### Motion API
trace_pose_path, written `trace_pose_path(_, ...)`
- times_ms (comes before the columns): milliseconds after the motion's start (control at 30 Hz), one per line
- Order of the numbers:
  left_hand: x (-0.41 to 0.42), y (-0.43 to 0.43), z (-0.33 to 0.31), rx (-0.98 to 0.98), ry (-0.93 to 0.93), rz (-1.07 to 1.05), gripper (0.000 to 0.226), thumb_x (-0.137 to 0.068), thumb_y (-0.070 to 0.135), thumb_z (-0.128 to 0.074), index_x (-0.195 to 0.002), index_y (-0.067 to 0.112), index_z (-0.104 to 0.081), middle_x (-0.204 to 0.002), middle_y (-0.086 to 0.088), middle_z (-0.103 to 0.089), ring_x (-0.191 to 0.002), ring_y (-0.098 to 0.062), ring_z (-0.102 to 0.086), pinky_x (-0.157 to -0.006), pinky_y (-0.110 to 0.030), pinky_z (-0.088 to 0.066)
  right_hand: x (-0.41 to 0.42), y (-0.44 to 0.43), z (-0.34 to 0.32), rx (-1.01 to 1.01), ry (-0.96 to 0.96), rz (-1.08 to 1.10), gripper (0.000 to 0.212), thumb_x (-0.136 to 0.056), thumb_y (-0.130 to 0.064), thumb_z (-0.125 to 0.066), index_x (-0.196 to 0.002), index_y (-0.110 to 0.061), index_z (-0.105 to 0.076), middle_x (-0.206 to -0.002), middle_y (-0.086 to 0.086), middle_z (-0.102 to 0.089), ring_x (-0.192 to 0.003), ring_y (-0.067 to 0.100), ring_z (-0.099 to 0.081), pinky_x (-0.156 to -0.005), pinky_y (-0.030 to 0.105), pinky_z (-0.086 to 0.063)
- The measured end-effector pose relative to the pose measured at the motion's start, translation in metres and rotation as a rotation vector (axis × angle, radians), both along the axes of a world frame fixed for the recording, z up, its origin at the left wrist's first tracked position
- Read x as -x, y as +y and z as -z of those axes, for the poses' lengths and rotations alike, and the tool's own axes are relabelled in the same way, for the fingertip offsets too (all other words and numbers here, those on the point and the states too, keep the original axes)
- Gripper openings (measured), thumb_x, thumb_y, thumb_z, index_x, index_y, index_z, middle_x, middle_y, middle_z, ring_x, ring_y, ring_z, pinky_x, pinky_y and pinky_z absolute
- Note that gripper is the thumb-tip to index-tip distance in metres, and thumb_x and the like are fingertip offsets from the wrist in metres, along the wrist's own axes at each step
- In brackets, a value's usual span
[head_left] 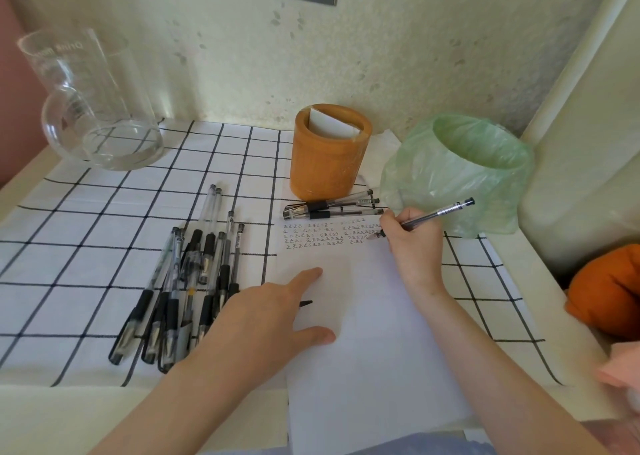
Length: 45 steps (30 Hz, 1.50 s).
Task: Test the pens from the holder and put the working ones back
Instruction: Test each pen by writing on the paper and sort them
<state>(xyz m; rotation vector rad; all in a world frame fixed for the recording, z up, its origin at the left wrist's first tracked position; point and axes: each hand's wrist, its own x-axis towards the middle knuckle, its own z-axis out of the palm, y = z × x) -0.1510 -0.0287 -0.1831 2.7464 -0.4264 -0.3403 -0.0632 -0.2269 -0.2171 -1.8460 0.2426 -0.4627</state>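
Pens are everywhere on this table, but one clear gel pen (429, 216) is in use: the right hand (412, 243) is closed around it in a writing grip, tip down on the sheet of white paper (363, 350) at the end of several rows of small handwritten marks (329, 234), its capped back end slanting up to the right. The left hand (266, 316) lies flat and open on the left part of the same sheet, fingers spread, pressing the paper down; a small black pen cap (306, 303) peeks out just beside it. The two hands are apart, the right one further from the person than the left.

Left of the left hand lies a loose heap of black-gripped gel pens (187, 288), about ten, overlapping one another on the white cloth with black grid lines (86, 246), most with caps pointing towards the person. Above the written rows, three more pens (332, 207) lie side by side along the top edge of the paper, right at the foot of the orange-brown cylindrical pen holder (329, 156). The holder stands upright with only a folded white card (329, 125) inside it. Just to its right sits a small bin lined with a pale green plastic bag (460, 170). Far left, near the wall, stands a clear glass carafe (90, 108). At the right edge an orange cushion-like thing (609, 292) shows beyond the table (52, 416)
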Motion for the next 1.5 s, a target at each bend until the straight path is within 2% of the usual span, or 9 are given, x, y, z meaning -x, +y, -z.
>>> trace_pose_path(167,-0.0001,0.0001,-0.0004,-0.009,-0.002,0.000,0.078,-0.078,0.068,-0.048,-0.142,0.046,-0.009,-0.081,0.011,-0.053,-0.083,-0.009,-0.059,-0.071,-0.023,-0.048,0.0002,0.0000,0.0005,0.005,-0.001,-0.007,0.031,-0.082,-0.005,-0.060,-0.059,-0.005,-0.040,-0.057,0.014,-0.037,-0.058,0.020,-0.030,-0.055,0.030,-0.027)
trace_pose_path(300,0.0002,-0.0004,-0.0024,-0.010,0.019,-0.003,0.077,-0.079,0.066,-0.049,-0.142,0.046,-0.010,-0.075,0.012,-0.050,-0.078,-0.009,-0.056,-0.071,-0.023,-0.048,0.0004,0.0005,0.0007,0.012,-0.004,-0.027,0.033,-0.083,-0.006,-0.061,-0.061,0.004,-0.039,-0.057,0.014,-0.037,-0.057,0.020,-0.030,-0.054,0.029,-0.026)
trace_pose_path(567,0.0001,-0.0004,-0.0035,-0.015,0.027,0.001,0.077,-0.079,0.066,-0.049,-0.142,0.045,-0.011,-0.070,0.012,-0.048,-0.075,-0.009,-0.055,-0.071,-0.023,-0.049,0.0003,0.0023,-0.0006,0.028,-0.029,-0.012,0.040,-0.082,-0.002,-0.060,-0.055,-0.014,-0.032,-0.053,0.005,-0.029,-0.056,0.018,-0.026,-0.052,0.030,-0.023)
trace_pose_path(733,0.0001,-0.0002,-0.0027,-0.016,0.021,0.003,0.077,-0.079,0.066,-0.049,-0.142,0.045,-0.010,-0.075,0.011,-0.053,-0.079,-0.009,-0.058,-0.073,-0.024,-0.050,0.0005,0.0024,-0.0018,0.047,-0.029,-0.004,0.043,-0.082,-0.003,-0.060,-0.054,-0.016,-0.031,-0.050,-0.001,-0.029,-0.052,0.013,-0.024,-0.050,0.029,-0.023)
trace_pose_path(867,-0.0002,-0.0003,-0.0023,-0.014,0.025,0.004,0.077,-0.079,0.066,-0.049,-0.142,0.045,-0.010,-0.076,0.012,-0.052,-0.080,-0.009,-0.058,-0.073,-0.024,-0.050,0.0008,0.0012,-0.0014,0.018,-0.024,-0.014,0.037,-0.082,-0.003,-0.060,-0.057,-0.011,-0.035,-0.054,0.009,-0.033,-0.055,0.018,-0.029,-0.052,0.029,-0.024)
trace_pose_path(1100,-0.0005,-0.0004,-0.0016,-0.013,0.027,0.003,0.077,-0.079,0.066,-0.049,-0.142,0.044,-0.010,-0.074,0.012,-0.049,-0.079,-0.010,-0.056,-0.072,-0.024,-0.049,0.0031,0.0034,-0.0042,0.012,-0.010,-0.033,0.038,-0.080,0.001,-0.061,-0.055,-0.012,-0.034,-0.051,0.001,-0.028,-0.049,0.007,-0.022,-0.046,0.020,-0.022)
trace_pose_path(1267,-0.0004,-0.0004,-0.0018,-0.019,0.031,0.007,0.077,-0.079,0.066,-0.049,-0.142,0.044,-0.010,-0.070,0.012,-0.046,-0.075,-0.010,-0.055,-0.071,-0.024,-0.049,0.0027,0.0024,-0.0033,0.002,-0.010,-0.018,0.032,-0.080,-0.002,-0.060,-0.059,-0.007,-0.038,-0.055,0.006,-0.028,-0.056,0.014,-0.025,-0.050,0.027,-0.022)
trace_pose_path(1500,0.0000,-0.0003,-0.0019,-0.026,0.029,0.011,0.077,-0.080,0.066,-0.048,-0.143,0.044,-0.009,-0.070,0.012,-0.046,-0.075,-0.009,-0.054,-0.070,-0.023,-0.048,0.0023,0.0033,-0.0027,0.048,-0.023,-0.009,0.030,-0.080,-0.001,-0.059,-0.059,-0.002,-0.038,-0.055,0.006,-0.027,-0.056,0.014,-0.023,-0.050,0.027,-0.020)
